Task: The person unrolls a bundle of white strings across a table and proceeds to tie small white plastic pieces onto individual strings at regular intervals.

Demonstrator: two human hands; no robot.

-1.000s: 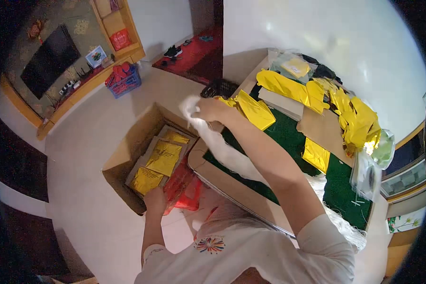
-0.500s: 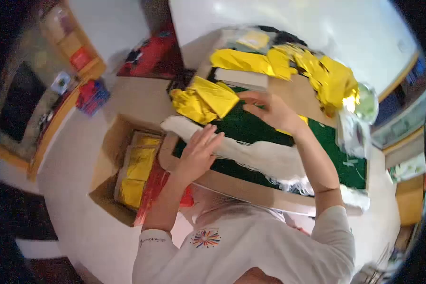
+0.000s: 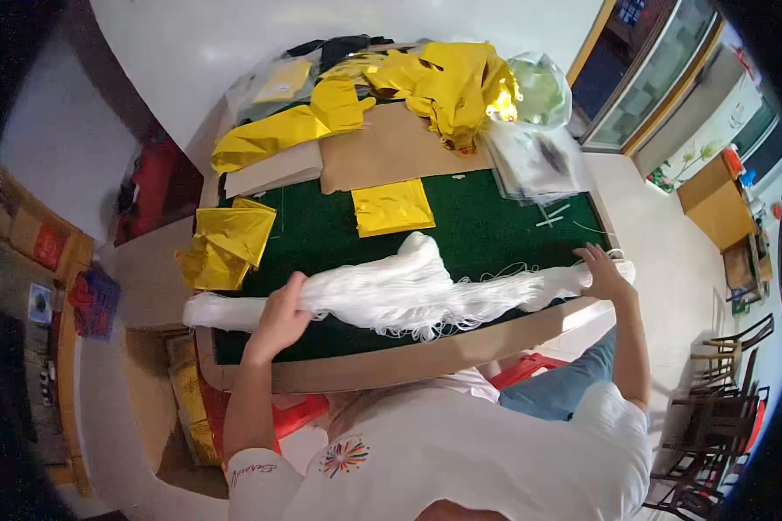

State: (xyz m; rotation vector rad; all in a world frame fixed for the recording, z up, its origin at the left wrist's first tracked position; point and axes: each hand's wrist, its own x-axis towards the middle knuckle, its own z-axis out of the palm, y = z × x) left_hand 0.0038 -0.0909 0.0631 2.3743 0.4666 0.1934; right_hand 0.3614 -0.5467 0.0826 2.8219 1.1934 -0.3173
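A long hank of white yarn (image 3: 400, 282) lies across the green tabletop (image 3: 487, 208), bunched in the middle with loose strands along its lower edge. My left hand (image 3: 284, 317) closes on it left of the bunch, and a narrower tail sticks out beyond. Near the other end my right hand (image 3: 606, 276) grips the hank, its fingers curved over the top. A flat yellow packet (image 3: 394, 208) sits just behind the yarn. Left of that lies a stack of folded yellow packets (image 3: 226, 245), touched by neither hand.
Behind are crumpled yellow foil bags (image 3: 460, 82), a brown cardboard sheet (image 3: 391, 143) and clear plastic bags (image 3: 539, 161). An open carton (image 3: 152, 408) holding yellow packets stands on the floor at left. A red stool (image 3: 300, 412) is under the table edge; chairs (image 3: 712, 417) stand at right.
The view has swung to the right. My left hand has closed on the yarn, and my right hand has gone from beside the yellow packets to the yarn's right end.
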